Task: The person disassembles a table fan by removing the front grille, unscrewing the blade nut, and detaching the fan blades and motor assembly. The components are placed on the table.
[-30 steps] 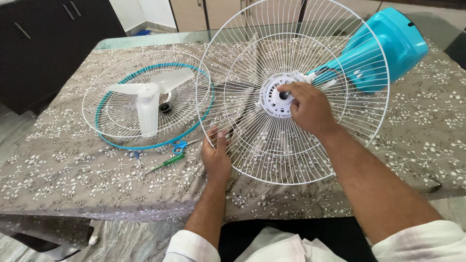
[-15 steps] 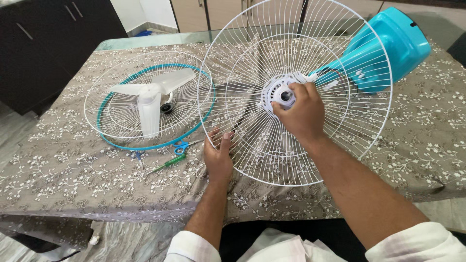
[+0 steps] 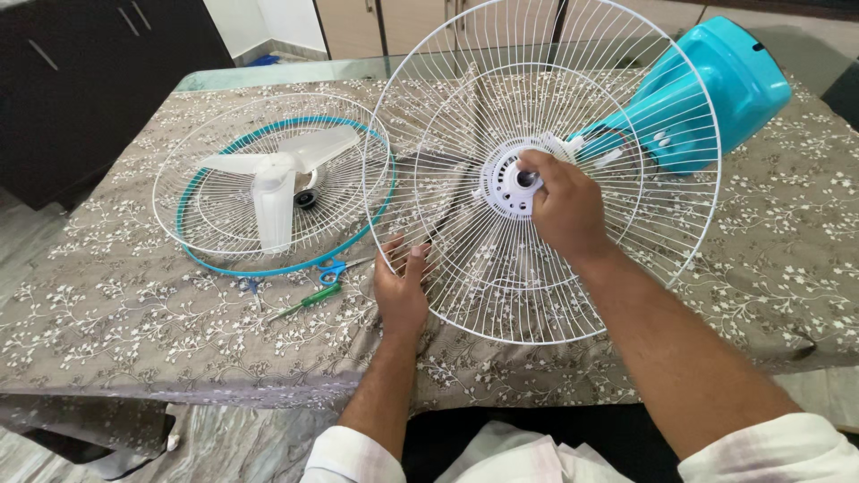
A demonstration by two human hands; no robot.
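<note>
While tilted upright on the counter [image 3: 116, 313], rear wire guard [image 3: 546, 170] mounted on turquoise motor housing [image 3: 716, 85]. Right hand [image 3: 564, 210] at white centre hub [image 3: 510, 183], fingertips closed around small part at hub middle; part itself hidden by fingers. Left hand [image 3: 400, 291] at lower left rim of guard, thumb and fingers pinched onto outer wire ring, steadying it. Housing lying behind guard, toward far right counter edge.

Left of guard, well apart from both hands: front wire guard [image 3: 206, 224] with turquoise rim, lying flat. White three-blade propeller [image 3: 273, 183] resting inside it, beside small dark cap [image 3: 305, 199]. Blue-handled scissors [image 3: 333, 268] and green-handled screwdriver [image 3: 309, 300] near left hand, just below flat guard. Counter covered by grey floral cloth.
</note>
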